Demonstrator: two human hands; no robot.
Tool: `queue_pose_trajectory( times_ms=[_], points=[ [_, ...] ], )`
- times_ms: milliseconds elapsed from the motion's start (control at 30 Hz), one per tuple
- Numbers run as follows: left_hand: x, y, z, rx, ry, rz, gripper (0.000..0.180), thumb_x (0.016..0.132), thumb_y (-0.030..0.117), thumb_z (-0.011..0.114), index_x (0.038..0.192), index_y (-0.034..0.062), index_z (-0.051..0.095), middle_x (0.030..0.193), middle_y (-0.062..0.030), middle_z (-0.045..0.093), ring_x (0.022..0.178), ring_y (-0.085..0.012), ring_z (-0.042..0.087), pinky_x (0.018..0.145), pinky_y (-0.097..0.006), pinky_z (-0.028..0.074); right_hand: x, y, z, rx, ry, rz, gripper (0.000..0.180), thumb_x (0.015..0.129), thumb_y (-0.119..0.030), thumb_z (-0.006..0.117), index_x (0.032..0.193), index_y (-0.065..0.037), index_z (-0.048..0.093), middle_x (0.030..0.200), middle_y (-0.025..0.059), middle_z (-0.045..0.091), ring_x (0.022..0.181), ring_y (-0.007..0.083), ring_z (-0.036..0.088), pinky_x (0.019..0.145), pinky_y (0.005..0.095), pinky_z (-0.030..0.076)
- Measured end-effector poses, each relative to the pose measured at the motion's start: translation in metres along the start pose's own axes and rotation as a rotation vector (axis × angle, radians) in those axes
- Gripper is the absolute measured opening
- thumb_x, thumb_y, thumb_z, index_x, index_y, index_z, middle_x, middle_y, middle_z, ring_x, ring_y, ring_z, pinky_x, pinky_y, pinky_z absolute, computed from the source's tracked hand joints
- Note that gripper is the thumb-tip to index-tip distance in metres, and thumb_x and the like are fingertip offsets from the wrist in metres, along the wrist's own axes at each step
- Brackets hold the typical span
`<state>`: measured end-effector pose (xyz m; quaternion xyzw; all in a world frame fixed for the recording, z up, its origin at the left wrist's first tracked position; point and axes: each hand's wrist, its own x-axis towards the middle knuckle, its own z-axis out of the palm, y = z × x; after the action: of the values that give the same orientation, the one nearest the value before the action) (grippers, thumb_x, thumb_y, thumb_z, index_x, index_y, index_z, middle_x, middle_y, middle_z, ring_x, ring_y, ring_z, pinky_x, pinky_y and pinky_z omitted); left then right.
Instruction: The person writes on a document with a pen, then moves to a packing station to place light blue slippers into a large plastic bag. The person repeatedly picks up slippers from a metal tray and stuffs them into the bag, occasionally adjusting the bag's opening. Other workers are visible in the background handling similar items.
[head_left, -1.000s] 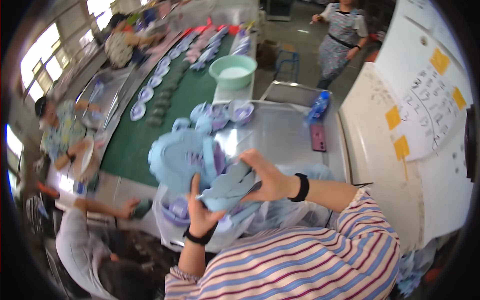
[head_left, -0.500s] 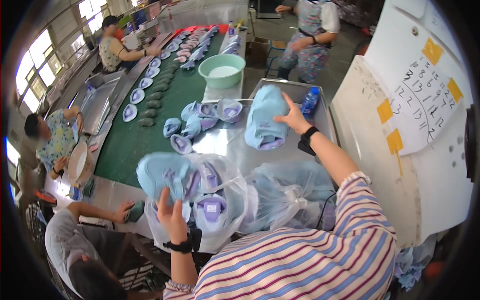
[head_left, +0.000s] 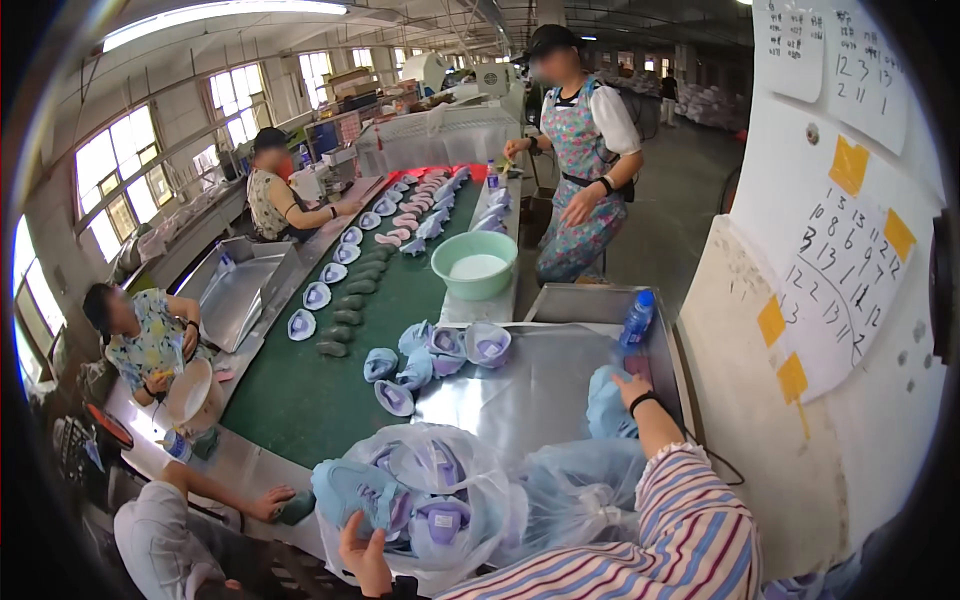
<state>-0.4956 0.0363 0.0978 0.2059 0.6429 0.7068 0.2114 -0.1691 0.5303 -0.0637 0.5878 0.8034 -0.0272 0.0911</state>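
Observation:
A light blue shoe upper (head_left: 352, 492) with lilac lacing rests against my left hand (head_left: 366, 562), thumb and finger at its lower edge. It lies over an open clear plastic bag (head_left: 470, 500) holding several blue and lilac uppers. My right hand (head_left: 632, 390) grips a bundle of light blue uppers (head_left: 606, 405) low at the right side of the metal tabletop (head_left: 520, 390). Between my arms sits a tied clear bag (head_left: 590, 500) of blue uppers. Beyond the open bag, a cluster of blue and lilac uppers (head_left: 445, 345) straddles the green belt and the metal.
The green conveyor belt (head_left: 280, 410) carries rows of uppers and dark insoles (head_left: 345, 318). A green basin (head_left: 475, 265) and blue bottle (head_left: 637, 318) stand ahead. Several co-workers line the belt; one co-worker's hand (head_left: 272, 503) is near my left. A white board (head_left: 720, 320) borders my right.
The view has tilted up. My right hand has lowered the bundle of uppers toward the tabletop's right side. My left hand with its upper has steadied over the open bag.

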Motion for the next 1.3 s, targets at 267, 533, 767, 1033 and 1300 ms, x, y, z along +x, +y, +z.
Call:
queue_pose_trajectory(
  times_ms=[267,533,767,1033,1300],
  points=[
    [-0.004,0.008,0.021,-0.077,-0.018,0.068,0.04,0.065,-0.003,0.062,0.105,-0.0044,0.055,0.092,-0.0047,0.056,0.081,-0.0108,0.051,0.07,-0.022,0.04,-0.001,-0.003,-0.017,0.092,0.141,-0.028,0.067,0.075,-0.014,0.056,0.134,-0.019,0.025,0.121,0.0296,0.039,0.1,0.0419,0.052,0.082,0.0448,0.045],
    [-0.018,0.006,0.034,-0.289,-0.22,0.083,0.041,0.068,-0.007,0.059,0.108,-0.0012,0.054,0.089,-0.0035,0.056,0.074,-0.0092,0.053,0.064,-0.021,0.041,-0.143,-0.215,-0.159,1.044,-0.571,-1.168,0.077,0.08,-0.019,0.063,0.138,-0.007,0.014,0.119,0.0131,0.048,0.101,0.0179,0.052,0.088,0.0336,0.043],
    [-0.014,0.006,0.008,-0.13,-0.118,0.21,0.048,0.065,-0.003,0.061,0.11,0.0032,0.048,0.097,-0.0033,0.048,0.09,-0.0145,0.047,0.081,-0.026,0.038,-0.232,-0.291,-0.181,0.974,-0.421,-1.294,0.071,0.072,-0.023,0.067,0.13,-0.004,0.031,0.12,0.0182,0.047,0.109,0.0277,0.048,0.092,0.0348,0.038],
    [-0.014,-0.005,-0.075,0.313,0.309,0.289,0.008,0.08,0.003,0.056,0.087,-0.0008,0.058,0.083,-0.0016,0.057,0.077,-0.0091,0.049,0.069,-0.022,0.039,-0.214,-0.328,-0.137,1.086,-0.525,-1.146,0.042,0.077,-0.019,0.061,0.113,-0.003,0.048,0.09,0.0086,0.059,0.075,0.0168,0.058,0.066,0.03,0.048],
    [-0.046,-0.008,-0.107,0.16,0.389,0.253,0.003,0.079,0.002,0.057,0.081,-0.0006,0.059,0.077,0.0001,0.056,0.072,-0.0065,0.047,0.066,-0.02,0.037,-0.147,-0.295,-0.103,-0.083,-0.306,-1.012,0.028,0.078,-0.023,0.057,0.1,-0.006,0.058,0.096,0.0127,0.061,0.089,0.0291,0.058,0.075,0.0361,0.045]
  ],
)
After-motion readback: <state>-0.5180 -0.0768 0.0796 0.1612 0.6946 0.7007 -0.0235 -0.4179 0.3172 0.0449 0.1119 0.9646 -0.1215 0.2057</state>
